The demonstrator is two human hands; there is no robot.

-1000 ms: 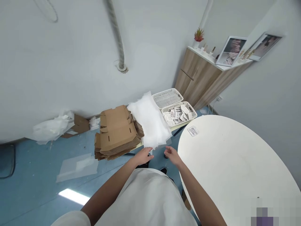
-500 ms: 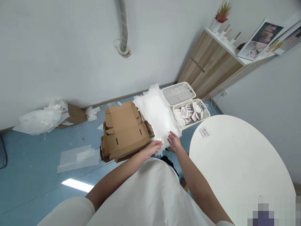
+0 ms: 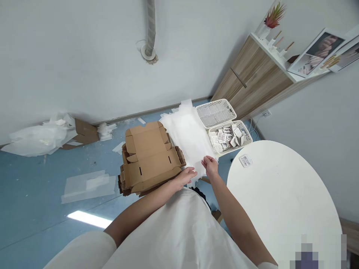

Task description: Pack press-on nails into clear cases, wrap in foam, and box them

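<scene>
A stack of thin white sheets [image 3: 187, 130] lies in front of me, between flattened brown cardboard boxes [image 3: 148, 153] and two white baskets. My left hand [image 3: 186, 176] is over the near left part of the sheets, beside the cardboard, with its fingers apart and nothing in it. At the right edge of the sheets, my right hand [image 3: 210, 165] has its fingers closed in a pinch; what they hold, if anything, is too small to make out. The near basket [image 3: 224, 152] holds many small printed packs, and the far basket [image 3: 235, 114] holds clear flat pieces.
A round white table [image 3: 280, 186] stands at the right with a small printed pack [image 3: 246, 160] on it. Behind is a wooden cabinet [image 3: 252, 71]. White plastic wrap [image 3: 36, 138] and an open carton [image 3: 85, 132] lie by the wall at left.
My right hand has gone from spread fingers to a pinch near the edge of the sheets. My left hand has moved slightly right, still open. The view has shifted slightly.
</scene>
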